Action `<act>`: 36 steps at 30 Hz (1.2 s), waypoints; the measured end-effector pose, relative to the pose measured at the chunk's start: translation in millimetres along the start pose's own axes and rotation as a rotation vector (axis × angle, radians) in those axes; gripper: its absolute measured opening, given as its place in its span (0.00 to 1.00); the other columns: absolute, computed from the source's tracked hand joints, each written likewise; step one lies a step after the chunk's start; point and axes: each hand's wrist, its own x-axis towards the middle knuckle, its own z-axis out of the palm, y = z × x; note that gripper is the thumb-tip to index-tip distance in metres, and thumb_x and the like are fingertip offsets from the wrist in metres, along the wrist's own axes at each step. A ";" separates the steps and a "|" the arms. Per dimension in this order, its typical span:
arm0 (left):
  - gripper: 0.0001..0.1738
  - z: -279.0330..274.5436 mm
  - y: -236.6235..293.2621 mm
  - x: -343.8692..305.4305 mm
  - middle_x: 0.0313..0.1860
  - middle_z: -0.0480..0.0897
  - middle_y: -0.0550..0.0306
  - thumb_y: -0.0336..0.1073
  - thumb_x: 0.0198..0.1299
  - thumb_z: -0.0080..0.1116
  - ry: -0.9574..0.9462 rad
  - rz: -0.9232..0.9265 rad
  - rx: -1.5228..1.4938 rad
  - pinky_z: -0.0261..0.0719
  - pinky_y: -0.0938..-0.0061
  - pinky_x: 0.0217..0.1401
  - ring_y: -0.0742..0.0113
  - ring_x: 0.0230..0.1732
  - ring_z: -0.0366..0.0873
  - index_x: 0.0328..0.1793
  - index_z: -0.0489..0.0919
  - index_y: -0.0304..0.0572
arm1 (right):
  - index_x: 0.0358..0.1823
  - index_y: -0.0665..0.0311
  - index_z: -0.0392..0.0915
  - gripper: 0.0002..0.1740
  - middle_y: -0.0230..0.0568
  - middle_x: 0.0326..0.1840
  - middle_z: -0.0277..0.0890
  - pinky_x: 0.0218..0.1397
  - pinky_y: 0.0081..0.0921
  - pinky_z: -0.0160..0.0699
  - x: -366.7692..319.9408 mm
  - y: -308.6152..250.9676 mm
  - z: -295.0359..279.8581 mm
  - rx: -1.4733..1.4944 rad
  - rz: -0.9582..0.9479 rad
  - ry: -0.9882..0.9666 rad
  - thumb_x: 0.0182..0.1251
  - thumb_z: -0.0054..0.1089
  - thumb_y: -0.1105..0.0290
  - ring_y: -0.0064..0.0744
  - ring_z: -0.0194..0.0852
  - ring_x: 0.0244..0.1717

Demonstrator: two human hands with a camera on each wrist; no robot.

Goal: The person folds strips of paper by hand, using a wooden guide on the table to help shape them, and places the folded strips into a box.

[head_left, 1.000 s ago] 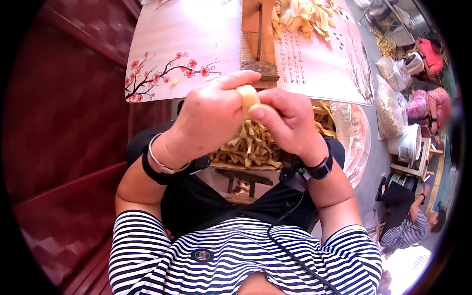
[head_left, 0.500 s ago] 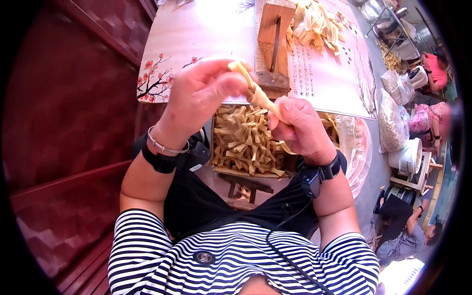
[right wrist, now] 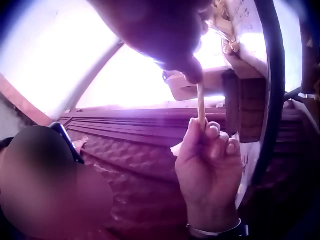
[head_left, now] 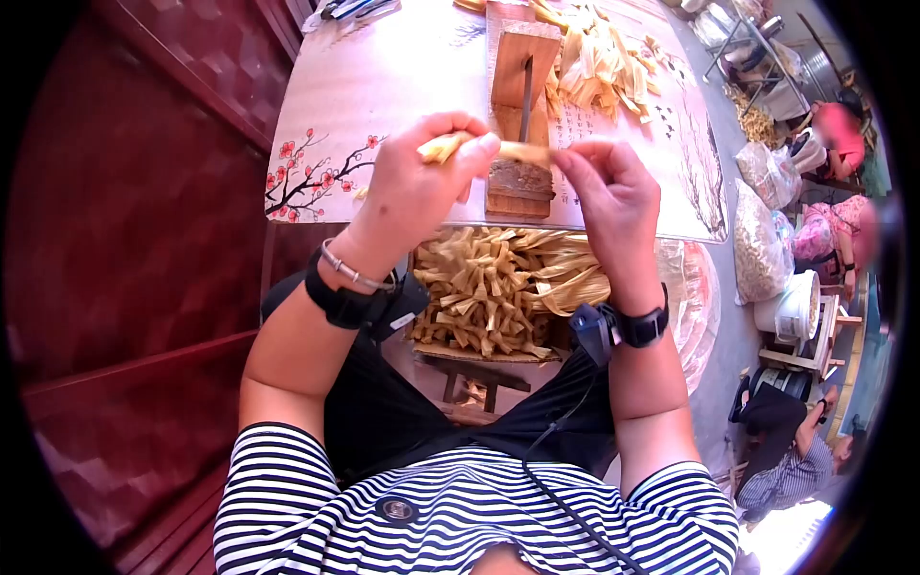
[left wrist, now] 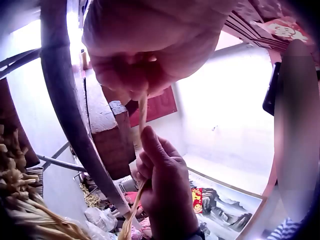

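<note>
A pale yellow, husk-like strip (head_left: 522, 153) is stretched between both hands above the table's near edge. My left hand (head_left: 412, 182) pinches one end, with a folded pale end poking out by its thumb. My right hand (head_left: 613, 192) pinches the strip farther along between thumb and fingertips. In the right wrist view the stretch between the hands (right wrist: 201, 102) looks narrow and twisted. A loose tail (left wrist: 129, 217) hangs below the right hand in the left wrist view. Just behind the strip stands a wooden stand (head_left: 525, 57) with a thin upright metal piece.
Below the hands, a cardboard box (head_left: 489, 357) holds many bundled strips (head_left: 479, 297). More loose strips (head_left: 604, 67) lie on the printed tabletop (head_left: 402, 77). Red panelled wall (head_left: 134, 240) runs along the left. Filled bags (head_left: 762, 244), a white bucket (head_left: 791, 307) and other people are at right.
Both hands have moved apart and up over the table edge, pulling the strip from a bunched, slanted piece into a straight, roughly level line. The box below shows more.
</note>
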 end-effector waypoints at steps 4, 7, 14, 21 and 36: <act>0.09 11.3 -23.8 20.0 0.24 0.78 0.63 0.34 0.62 0.62 0.188 0.236 0.486 0.73 0.82 0.29 0.78 0.26 0.75 0.37 0.80 0.35 | 0.31 0.59 0.80 0.12 0.37 0.19 0.77 0.24 0.26 0.70 25.5 30.0 10.7 -0.365 -0.064 0.111 0.59 0.69 0.58 0.30 0.74 0.18; 0.12 5.7 -20.0 16.0 0.21 0.78 0.63 0.39 0.62 0.63 0.221 0.177 0.507 0.73 0.78 0.29 0.78 0.25 0.74 0.36 0.80 0.36 | 0.31 0.62 0.79 0.12 0.35 0.21 0.79 0.24 0.23 0.70 27.4 34.0 -0.9 -0.296 -0.036 0.169 0.60 0.69 0.62 0.26 0.75 0.20; 0.10 -10.9 1.9 -15.1 0.28 0.82 0.60 0.36 0.66 0.57 0.034 0.211 0.139 0.76 0.81 0.32 0.75 0.28 0.78 0.39 0.81 0.35 | 0.33 0.65 0.77 0.06 0.27 0.28 0.78 0.28 0.08 0.66 3.4 -4.6 6.1 0.434 -0.313 0.214 0.61 0.68 0.74 0.08 0.69 0.28; 0.19 42.2 -68.0 -41.4 0.40 0.82 0.56 0.31 0.66 0.54 -0.716 -0.425 -0.598 0.80 0.77 0.36 0.72 0.31 0.79 0.63 0.72 0.41 | 0.32 0.61 0.78 0.08 0.35 0.25 0.78 0.21 0.18 0.70 5.2 -112.2 66.0 0.797 -0.553 -0.062 0.55 0.71 0.71 0.19 0.75 0.20; 0.13 -23.5 35.5 -58.0 0.38 0.82 0.54 0.36 0.63 0.57 -0.526 0.165 0.066 0.73 0.78 0.43 0.72 0.33 0.78 0.48 0.78 0.33 | 0.32 0.62 0.77 0.10 0.34 0.25 0.77 0.28 0.19 0.71 -53.6 -97.4 31.0 0.689 -0.506 -0.407 0.54 0.72 0.68 0.28 0.77 0.25</act>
